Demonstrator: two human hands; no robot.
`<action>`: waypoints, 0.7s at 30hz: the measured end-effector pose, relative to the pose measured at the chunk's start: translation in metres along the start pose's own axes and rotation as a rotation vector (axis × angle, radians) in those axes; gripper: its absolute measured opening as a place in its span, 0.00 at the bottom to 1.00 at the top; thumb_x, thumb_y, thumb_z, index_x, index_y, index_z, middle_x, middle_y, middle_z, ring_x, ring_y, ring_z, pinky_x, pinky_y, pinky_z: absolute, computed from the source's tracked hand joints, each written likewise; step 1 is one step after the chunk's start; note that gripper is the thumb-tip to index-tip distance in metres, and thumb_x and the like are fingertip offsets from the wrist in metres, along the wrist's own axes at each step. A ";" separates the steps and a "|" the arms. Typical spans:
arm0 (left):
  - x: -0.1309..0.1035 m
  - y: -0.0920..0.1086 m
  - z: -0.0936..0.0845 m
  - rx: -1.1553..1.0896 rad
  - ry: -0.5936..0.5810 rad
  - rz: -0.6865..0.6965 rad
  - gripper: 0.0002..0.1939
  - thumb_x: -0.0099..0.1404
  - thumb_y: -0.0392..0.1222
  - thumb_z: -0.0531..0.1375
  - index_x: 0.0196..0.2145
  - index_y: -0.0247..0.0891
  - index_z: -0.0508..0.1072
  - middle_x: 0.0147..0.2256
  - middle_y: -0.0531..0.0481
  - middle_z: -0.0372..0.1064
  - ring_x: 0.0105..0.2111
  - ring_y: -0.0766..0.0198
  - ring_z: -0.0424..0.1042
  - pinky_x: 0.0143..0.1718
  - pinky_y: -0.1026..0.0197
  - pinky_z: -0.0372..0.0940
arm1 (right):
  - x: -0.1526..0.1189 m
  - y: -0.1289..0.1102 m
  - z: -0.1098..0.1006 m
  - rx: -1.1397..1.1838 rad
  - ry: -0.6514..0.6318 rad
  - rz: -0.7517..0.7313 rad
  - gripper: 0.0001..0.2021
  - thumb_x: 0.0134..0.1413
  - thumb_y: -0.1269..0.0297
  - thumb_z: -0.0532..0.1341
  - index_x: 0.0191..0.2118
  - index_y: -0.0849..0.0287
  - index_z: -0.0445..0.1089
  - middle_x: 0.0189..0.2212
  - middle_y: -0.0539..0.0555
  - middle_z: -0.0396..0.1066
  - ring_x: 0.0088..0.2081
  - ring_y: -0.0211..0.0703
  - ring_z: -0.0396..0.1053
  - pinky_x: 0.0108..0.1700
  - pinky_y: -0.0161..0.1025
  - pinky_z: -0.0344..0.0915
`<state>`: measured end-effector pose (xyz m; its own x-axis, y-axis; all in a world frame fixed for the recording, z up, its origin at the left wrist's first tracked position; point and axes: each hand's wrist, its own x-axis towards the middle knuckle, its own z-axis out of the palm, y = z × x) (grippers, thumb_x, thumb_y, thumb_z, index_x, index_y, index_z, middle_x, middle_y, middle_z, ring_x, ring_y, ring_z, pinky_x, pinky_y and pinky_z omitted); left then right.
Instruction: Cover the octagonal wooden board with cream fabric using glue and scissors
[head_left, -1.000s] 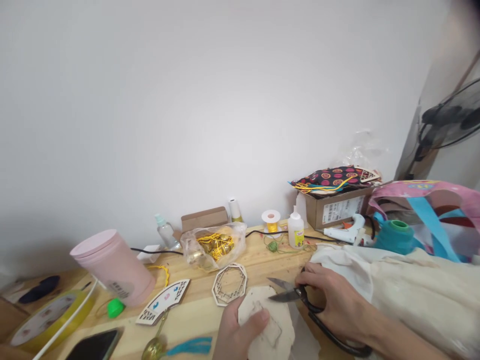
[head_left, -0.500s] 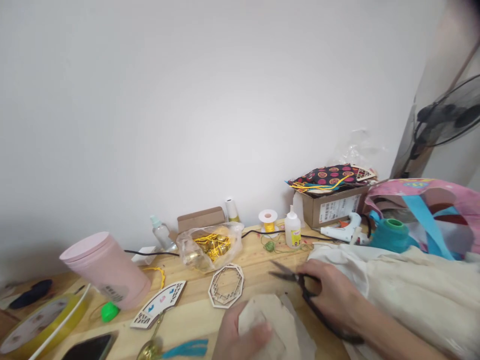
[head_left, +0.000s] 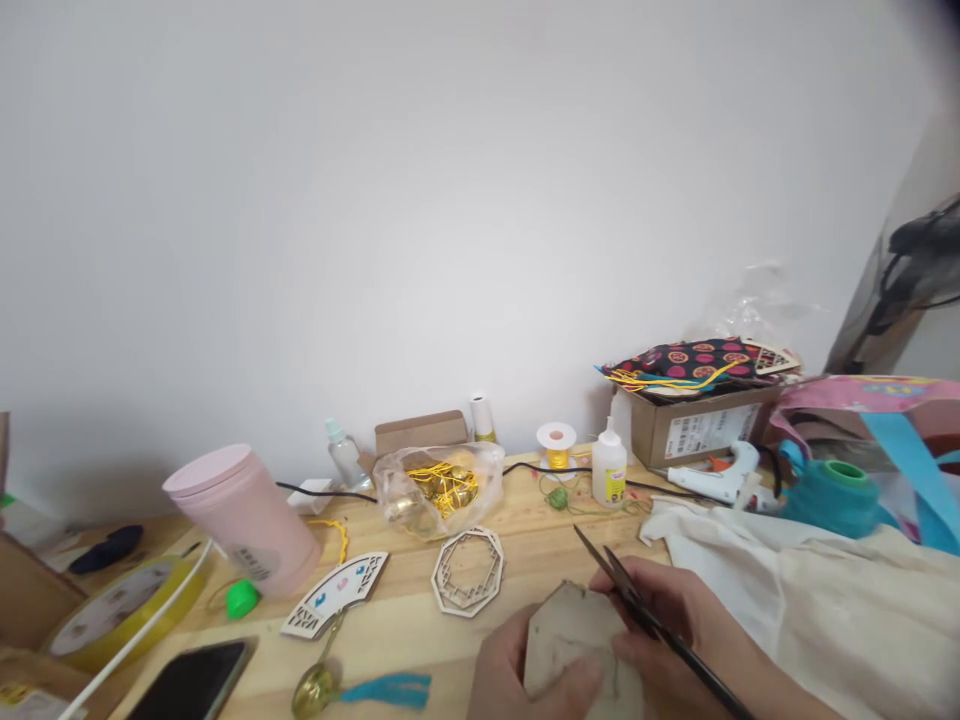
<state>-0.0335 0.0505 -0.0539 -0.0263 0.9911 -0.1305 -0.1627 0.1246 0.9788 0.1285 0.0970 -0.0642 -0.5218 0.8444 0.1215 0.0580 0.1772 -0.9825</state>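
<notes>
Left hand: closed on a pale flat piece, with the thumb laid across the near face and the fingers mostly hidden behind. Right hand: curled narrowly around black-handled scissors, whose 2 blades are parted by a slim gap and aimed between 10 and 11 o'clock. The thumb of the right hand is set against the right side of the pale flat piece. The material of the piece cannot be told; a faint marking is seen on its face.

In the frame of 0.5 s ago, the piece was held by the left hand alone and the scissors were kept apart from it, blades opened wider. The right hand has since been brought in against the piece, and the scissors have been turned in the grip.

The left hand is entered from 6 o'clock. The right forearm is slanted from 4 o'clock, the wrist kept low.

The piece is located at the near edge of view, over the wooden table. From it, the octagonal wooden frame is found at 10 o'clock, the fan-shaped wooden plaque at 9, the glue bottle at 12 and the cream cloth at 3.
</notes>
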 end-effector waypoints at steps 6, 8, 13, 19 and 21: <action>0.005 -0.006 -0.004 0.048 0.050 0.075 0.14 0.43 0.45 0.64 0.29 0.36 0.75 0.28 0.45 0.75 0.31 0.58 0.71 0.31 0.63 0.63 | -0.006 -0.009 0.000 -0.067 -0.048 0.037 0.21 0.36 0.73 0.60 0.42 0.57 0.63 0.25 0.48 0.63 0.26 0.38 0.61 0.27 0.32 0.57; 0.005 -0.004 -0.004 0.152 0.019 0.076 0.11 0.47 0.46 0.62 0.25 0.36 0.76 0.26 0.44 0.75 0.28 0.58 0.71 0.29 0.63 0.63 | -0.008 -0.012 0.003 -0.062 -0.064 0.036 0.23 0.35 0.72 0.60 0.44 0.57 0.62 0.26 0.49 0.64 0.27 0.38 0.61 0.27 0.33 0.58; 0.007 0.009 -0.005 0.195 0.167 0.146 0.10 0.48 0.46 0.61 0.21 0.36 0.75 0.25 0.46 0.75 0.28 0.58 0.71 0.31 0.63 0.64 | -0.009 -0.009 0.005 -0.024 -0.060 0.034 0.21 0.37 0.73 0.58 0.43 0.57 0.62 0.27 0.49 0.63 0.27 0.38 0.61 0.28 0.32 0.58; -0.007 0.040 -0.043 -0.060 0.289 0.122 0.14 0.45 0.50 0.63 0.20 0.36 0.69 0.22 0.49 0.73 0.22 0.64 0.69 0.26 0.64 0.64 | -0.004 -0.004 0.001 -0.029 -0.022 -0.002 0.20 0.35 0.78 0.57 0.40 0.57 0.64 0.21 0.44 0.58 0.24 0.34 0.56 0.25 0.31 0.54; -0.027 0.045 -0.059 0.039 0.355 0.125 0.15 0.51 0.51 0.60 0.19 0.36 0.68 0.20 0.51 0.69 0.18 0.67 0.65 0.20 0.65 0.61 | -0.003 -0.003 0.001 -0.008 -0.014 -0.008 0.20 0.35 0.78 0.57 0.40 0.58 0.63 0.21 0.44 0.56 0.23 0.33 0.54 0.24 0.31 0.51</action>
<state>-0.0987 0.0269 -0.0154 -0.3845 0.9218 -0.0496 -0.0988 0.0123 0.9950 0.1290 0.0940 -0.0616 -0.5337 0.8360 0.1273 0.0604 0.1878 -0.9803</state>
